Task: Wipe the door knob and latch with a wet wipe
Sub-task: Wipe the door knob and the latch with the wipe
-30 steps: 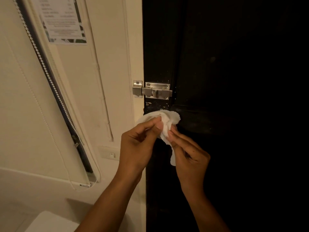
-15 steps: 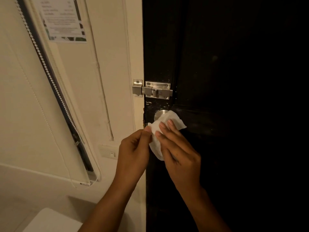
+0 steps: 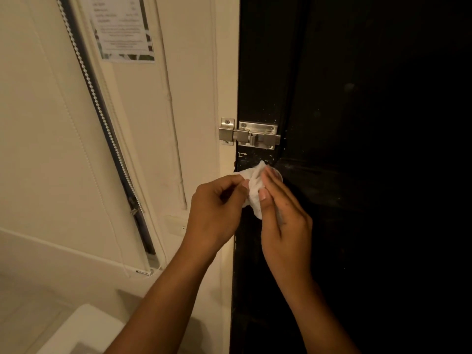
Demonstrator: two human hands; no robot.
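Note:
A crumpled white wet wipe is pressed against the dark door, just below the silver slide latch. My left hand pinches the wipe's left edge between thumb and fingers. My right hand lies flat over the wipe's right side, fingers pointing up. The door knob sits under the wipe and my right fingers; only a thin rim shows at the right. The latch's bolt is slid into its keeper on the cream frame.
A cream wall fills the left, with a roller blind's bead chain running diagonally and a printed notice at the top. A small wall switch is near my left wrist. A white surface lies at the bottom left.
The wipe has been bunched up over the knob. My right hand shifted from spread over the wipe to lying alongside it, and my left hand rose a little, still pinching the wipe.

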